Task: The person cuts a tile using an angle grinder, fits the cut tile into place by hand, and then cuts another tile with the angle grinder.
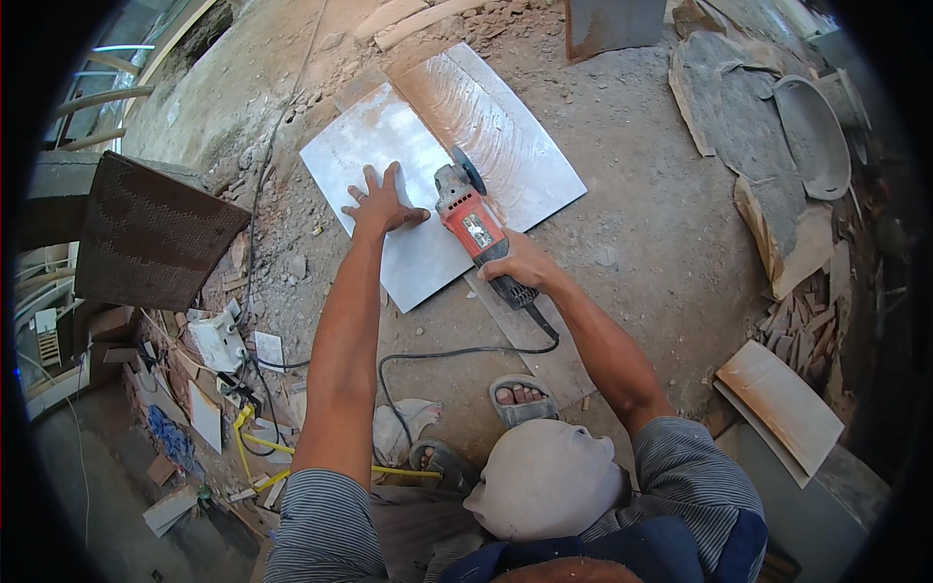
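Observation:
A large pale tile (525, 175) lies on the dusty floor, with a seam or cut line down its middle and brownish dusty streaks on its right part. My left hand (382, 206) rests on the left part, fingers spread. My right hand (517, 260) grips the rear handle of a red and grey angle grinder (466, 219). The grinder's dark disc (467, 169) is at the seam; whether it touches or spins, I cannot tell. Its black cord (408, 355) loops back across the floor to the lower left.
A brown textured board (146, 233) leans at the left, above a white socket box (216, 338), rubble and yellow strips. Torn sheets, a grey tub (812, 136) and stacked tile offcuts (777, 394) lie at the right. My sandalled foot (520, 394) is below the tile.

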Demonstrator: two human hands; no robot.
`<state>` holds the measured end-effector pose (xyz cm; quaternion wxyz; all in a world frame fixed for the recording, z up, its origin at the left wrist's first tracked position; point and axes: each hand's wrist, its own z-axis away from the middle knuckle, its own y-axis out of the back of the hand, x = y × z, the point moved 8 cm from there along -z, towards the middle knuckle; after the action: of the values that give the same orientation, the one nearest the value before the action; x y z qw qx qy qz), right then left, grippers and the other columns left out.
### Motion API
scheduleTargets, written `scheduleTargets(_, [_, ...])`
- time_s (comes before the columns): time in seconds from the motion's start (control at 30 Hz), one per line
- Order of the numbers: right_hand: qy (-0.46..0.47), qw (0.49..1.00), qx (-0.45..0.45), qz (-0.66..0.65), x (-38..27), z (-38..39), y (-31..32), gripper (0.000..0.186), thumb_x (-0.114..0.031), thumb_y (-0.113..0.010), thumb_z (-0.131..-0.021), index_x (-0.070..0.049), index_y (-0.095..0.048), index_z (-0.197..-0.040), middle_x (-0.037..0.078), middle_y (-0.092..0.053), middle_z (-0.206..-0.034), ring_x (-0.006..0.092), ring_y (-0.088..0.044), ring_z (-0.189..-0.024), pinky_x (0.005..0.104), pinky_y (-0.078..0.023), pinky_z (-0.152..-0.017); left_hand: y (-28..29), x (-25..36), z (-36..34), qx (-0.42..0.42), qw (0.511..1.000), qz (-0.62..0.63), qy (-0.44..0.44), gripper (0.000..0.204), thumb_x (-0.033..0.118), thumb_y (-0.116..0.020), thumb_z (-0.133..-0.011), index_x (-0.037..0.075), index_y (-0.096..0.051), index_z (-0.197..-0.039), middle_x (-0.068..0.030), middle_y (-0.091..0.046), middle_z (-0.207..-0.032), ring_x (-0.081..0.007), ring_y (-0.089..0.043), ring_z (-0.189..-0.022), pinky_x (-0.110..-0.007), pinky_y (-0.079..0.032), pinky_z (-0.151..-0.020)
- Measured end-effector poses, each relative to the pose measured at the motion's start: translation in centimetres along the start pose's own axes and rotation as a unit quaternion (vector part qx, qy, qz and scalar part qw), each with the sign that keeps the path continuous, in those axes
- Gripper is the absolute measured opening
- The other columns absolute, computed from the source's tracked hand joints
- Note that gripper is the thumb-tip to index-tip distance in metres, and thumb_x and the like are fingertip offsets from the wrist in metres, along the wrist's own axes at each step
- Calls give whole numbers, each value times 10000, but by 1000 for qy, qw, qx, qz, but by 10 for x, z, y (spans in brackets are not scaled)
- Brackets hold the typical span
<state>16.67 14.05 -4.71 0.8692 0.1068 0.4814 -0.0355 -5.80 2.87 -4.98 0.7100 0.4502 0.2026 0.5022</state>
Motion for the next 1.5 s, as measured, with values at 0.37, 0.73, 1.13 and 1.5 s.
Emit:
scheduleTargets(0.37, [-23, 999, -3, -25, 4, -5, -1, 592, -259, -766, -584, 24, -579, -1070, 146, -638, -940, 240, -594, -848, 323, -453, -810, 2, 1, 0, -7, 1000, -1, 3, 1177, 514, -852, -509, 321, -221, -1484, -178, -55, -1574, -545, -108, -1385, -715, -153, -1057])
scheduleTargets(0.73, [36, 996, 11, -84, -20, 37, 12, 581, -240, -763, -601, 18, -567, -1084, 83, -614, -921, 185, -574, -828, 298, -460, -782, -3, -4, 7, 15, 1000, 16, 4, 1128, 503, -835, -570, 310, -216, -1492, -152, -60, -1580, -496, -87, -1410, -720, -157, -1053])
scheduleTargets(1.13, [53, 974, 96, -198, -29, 101, 68, 547, -188, -746, -616, -13, -565, -1101, 33, -592, -912, 128, -575, -785, 261, -472, -713, -87, 116, 100, 133, 919, -107, -354, 625, 475, -604, -845, 224, -431, -1391, 4, -320, -1514, -264, -243, -1420, -694, -145, -1074])
scheduleTargets(1.5, [43, 992, 77, -91, -15, 85, 52, 533, -185, -756, -613, -23, -575, -1088, 31, -599, -894, 139, -575, -791, 277, -472, -732, -93, 52, 129, 146, 916, -147, -345, 596, 522, -502, -896, 271, -392, -1426, 19, -251, -1546, -252, -217, -1431, -691, -113, -1089])
